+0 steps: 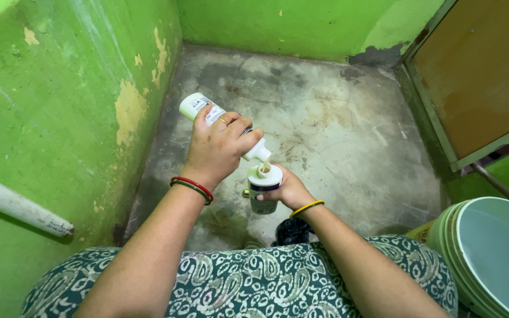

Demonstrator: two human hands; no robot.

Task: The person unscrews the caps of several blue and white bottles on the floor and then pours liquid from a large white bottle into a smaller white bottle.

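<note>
White plastic: two containers over bare concrete floor [337, 135]. Left hand [216, 150] clenched round one white bottle [198, 107], tilted, long axis running upper-left to lower-right, nozzle down over cap [264, 175]. Right hand [290, 189] grips one small upright bottle [261, 197], mouth up, directly beneath nozzle. Bangles: two on left wrist, one on right. One pale bucket [490, 253] at right; one white pipe [19, 206] on green wall.

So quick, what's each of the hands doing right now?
Left hand: closed around a white bottle, tipped so its neck points down at the cap.
Right hand: closed around a small white cap, held upright under that neck.
</note>
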